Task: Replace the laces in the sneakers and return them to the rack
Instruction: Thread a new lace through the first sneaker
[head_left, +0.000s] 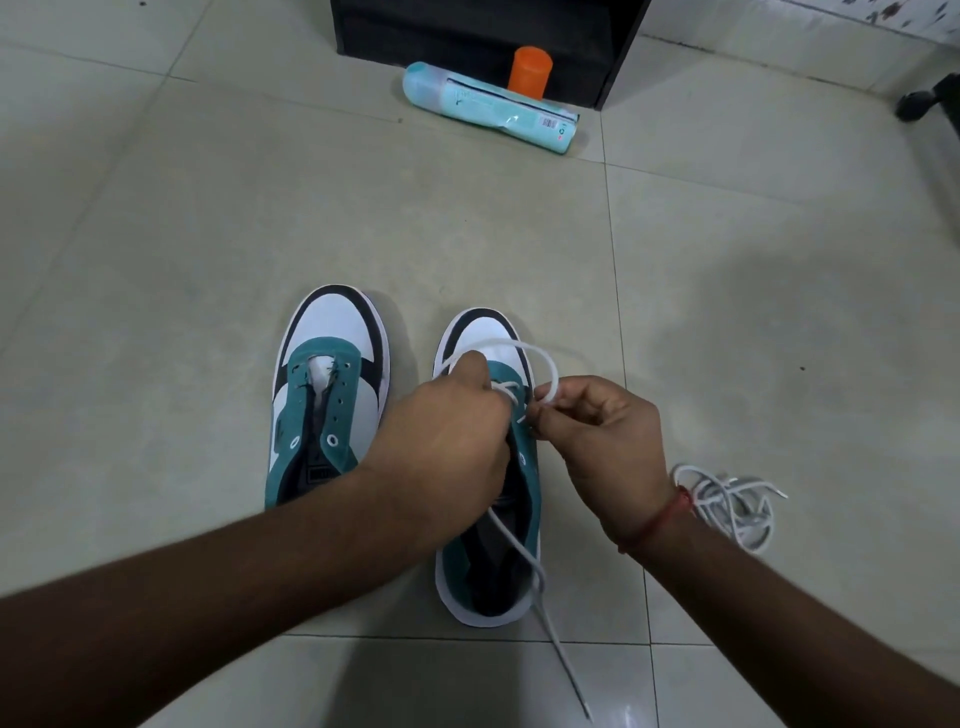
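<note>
Two teal, white and black sneakers stand side by side on the tiled floor, toes pointing away. The left sneaker (327, 395) has bare eyelets and no lace. My left hand (447, 431) rests on the right sneaker (498, 566), gripping its upper near the eyelets. My right hand (597, 436) pinches a white lace (540, 364) that loops over the toe and is threaded through the front eyelets. The lace's other end trails back out of the shoe across the floor toward me.
A loose bundle of white lace (737, 509) lies on the floor right of my right wrist. Far ahead a teal bottle (488, 106) lies on its side with an orange cup (530, 73) behind it, in front of a black rack (488, 31). A dark object (930, 98) sits at the right edge.
</note>
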